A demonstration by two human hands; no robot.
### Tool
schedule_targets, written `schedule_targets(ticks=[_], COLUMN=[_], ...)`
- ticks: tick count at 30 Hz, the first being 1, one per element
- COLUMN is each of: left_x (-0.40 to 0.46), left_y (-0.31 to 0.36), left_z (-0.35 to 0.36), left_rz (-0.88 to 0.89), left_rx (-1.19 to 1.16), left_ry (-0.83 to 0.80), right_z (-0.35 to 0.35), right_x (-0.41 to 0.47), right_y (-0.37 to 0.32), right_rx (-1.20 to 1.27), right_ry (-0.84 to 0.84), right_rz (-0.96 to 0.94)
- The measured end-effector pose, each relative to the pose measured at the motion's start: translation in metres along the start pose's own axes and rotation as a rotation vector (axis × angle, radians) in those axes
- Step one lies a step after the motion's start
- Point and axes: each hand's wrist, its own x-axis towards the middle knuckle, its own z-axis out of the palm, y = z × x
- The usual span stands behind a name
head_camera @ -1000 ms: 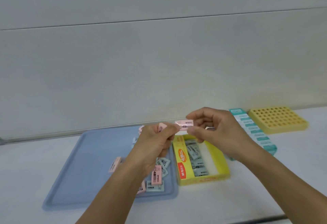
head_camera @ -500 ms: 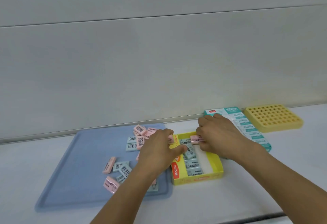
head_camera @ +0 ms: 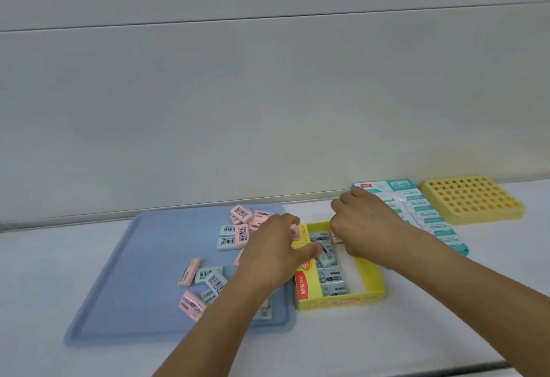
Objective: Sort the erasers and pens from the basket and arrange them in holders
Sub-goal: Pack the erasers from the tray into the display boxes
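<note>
On white bench point(head_camera: 416, 341), mid-width: yellow cardboard box point(head_camera: 369, 296), open top, printed glossy sides with a red-orange panel on left wall. Left column inside filled with pale blue-green rectangular erasers point(head_camera: 331, 277) in printed paper sleeves, laid flat in a row; right column bare white floor.

Left of box, touching or nearly so: blue plastic tray point(head_camera: 125, 281), flat, rounded corners, low raised rim, matte. Scattered on its right half: pink and blue-green erasers point(head_camera: 208, 275), small blocks, sleeves with barcodes, some flat, some tilted on each other, loose pile near tray's far right corner point(head_camera: 242, 216).

Near back edge of bench, right of box: long teal-and-white carton point(head_camera: 425, 216), flat, glossy print. Just beside it toward right back corner: yellow plastic holder point(head_camera: 473, 201), square slab with grid of round holes.

Left hand point(head_camera: 273, 254): palm down over seam between tray and box, fingers curled, thumb reaching onto box's left wall and eraser row; something pink at fingertips, grip not readable.

Right hand point(head_camera: 366, 227): knuckles up over box's far end, fingers curled down, pinching pink eraser point(head_camera: 337, 239) at far end of the right column, at eraser-row height. Contact with box floor not visible. Both forearms bare, entering from bottom edge.
</note>
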Motion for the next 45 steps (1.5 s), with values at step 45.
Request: schedule_targets(ticks=[45], left_x=[-0.014], left_y=[0.014], left_z=[0.001], left_rz=[0.152], left_rx=[0.125], left_ry=[0.088], right_z=[-0.008], right_x=[-0.033], right_y=[0.01], right_rx=[0.648], right_ry=[0.217], right_rz=[0.273])
